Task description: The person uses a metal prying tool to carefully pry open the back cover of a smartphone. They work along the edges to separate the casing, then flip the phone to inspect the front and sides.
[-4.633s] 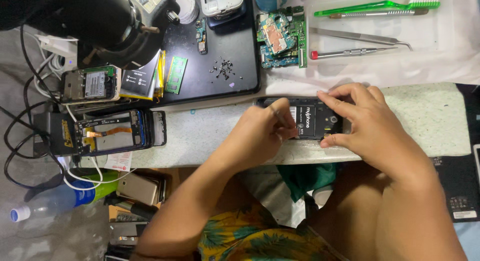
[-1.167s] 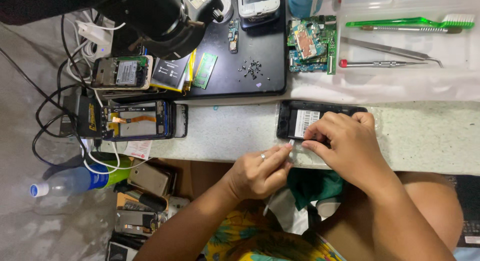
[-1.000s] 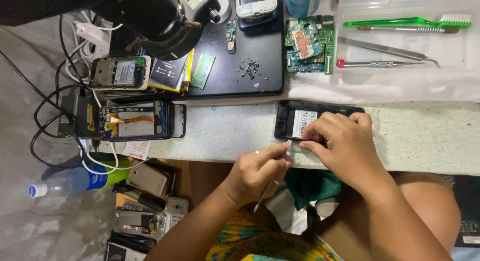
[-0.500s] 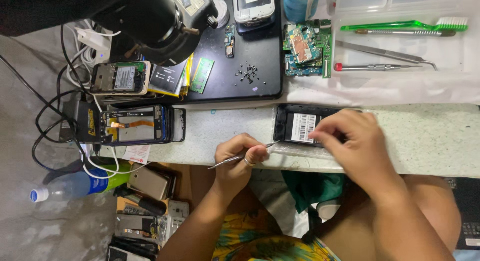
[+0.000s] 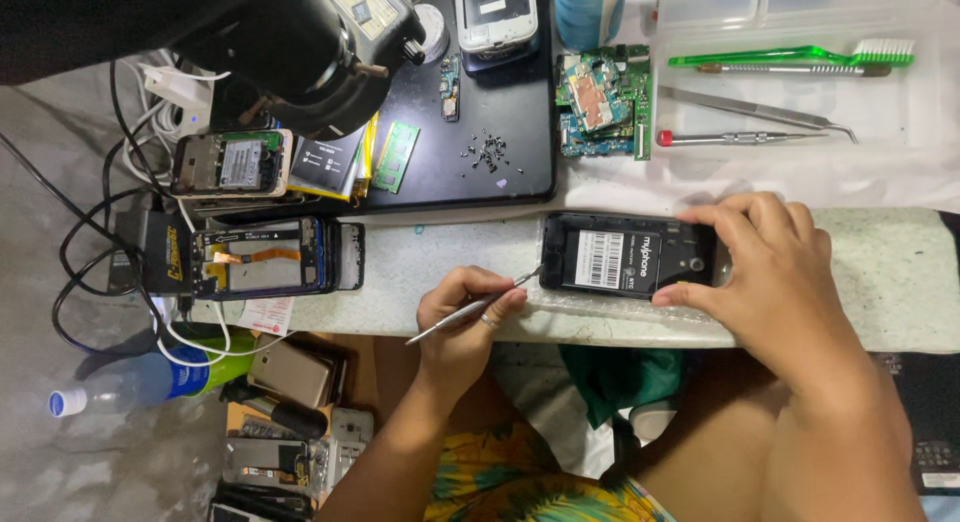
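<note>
Head view: hands [image 5: 770, 272] hold tweezers [image 5: 470, 308], phone [image 5: 625, 255]

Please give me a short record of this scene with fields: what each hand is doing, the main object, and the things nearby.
left hand: holds tweezers, tip at the phone's left edge
right hand: grips the phone's right end
phone: black, back cover off, flat on the speckled bench
behind: circuit board, green brush, loose screws
left side: two opened phones, cables
</note>
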